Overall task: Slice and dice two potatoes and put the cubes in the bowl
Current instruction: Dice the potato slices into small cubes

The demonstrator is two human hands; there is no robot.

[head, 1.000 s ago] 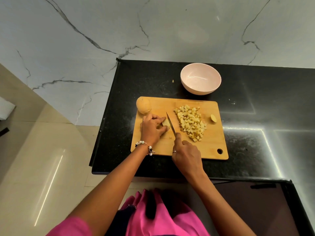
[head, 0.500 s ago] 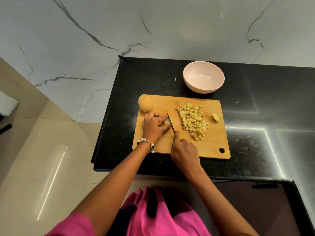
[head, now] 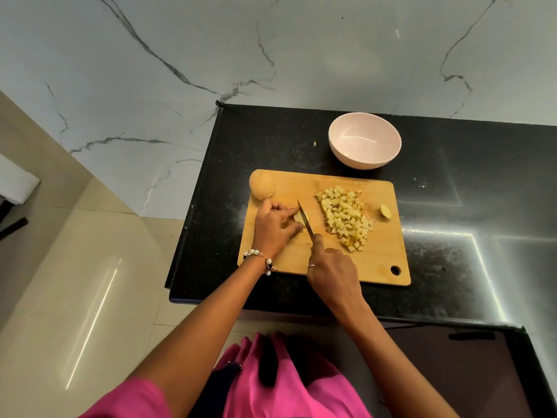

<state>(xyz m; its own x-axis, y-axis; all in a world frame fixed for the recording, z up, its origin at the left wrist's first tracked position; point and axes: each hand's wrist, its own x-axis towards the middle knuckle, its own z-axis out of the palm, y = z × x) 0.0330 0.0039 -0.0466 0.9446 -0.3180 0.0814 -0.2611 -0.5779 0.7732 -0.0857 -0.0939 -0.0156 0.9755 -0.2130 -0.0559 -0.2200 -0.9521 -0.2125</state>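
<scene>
Two hands are working over the board (head: 376, 267), which is lying on the black counter (head: 452, 206). L hand (head: 272, 227) is curling its fingers round a small potato piece (head: 298, 218) near the board's middle-left, pinning it down w/ fingertips bent. R hand (head: 333, 274) is gripping the knife (head: 306, 220) handle, fingers wrapped tight round it and index finger lying along the top; handle itself is mostly hidden. Blade is angling up and away from the R hand, its edge sitting against the piece just beside the L fingertips.

Cubes (head: 343, 220) are lying in a heap on the board's right half, apart from the blade. An end scrap (head: 385, 211) is sitting alone beyond the heap, near the board's right edge. Whole potato (head: 262, 185) is resting on the far-left corner of the board, just behind the L hand. Bowl (head: 364, 144), pale pink, is standing upright on the counter behind the board, w/ no cubes showing inside. A tiny bit (head: 315, 143) is lying on the counter left of the bowl. Beaded bracelet (head: 260, 259) is sitting on the L wrist, ring (head: 311, 266) on a R finger.
</scene>
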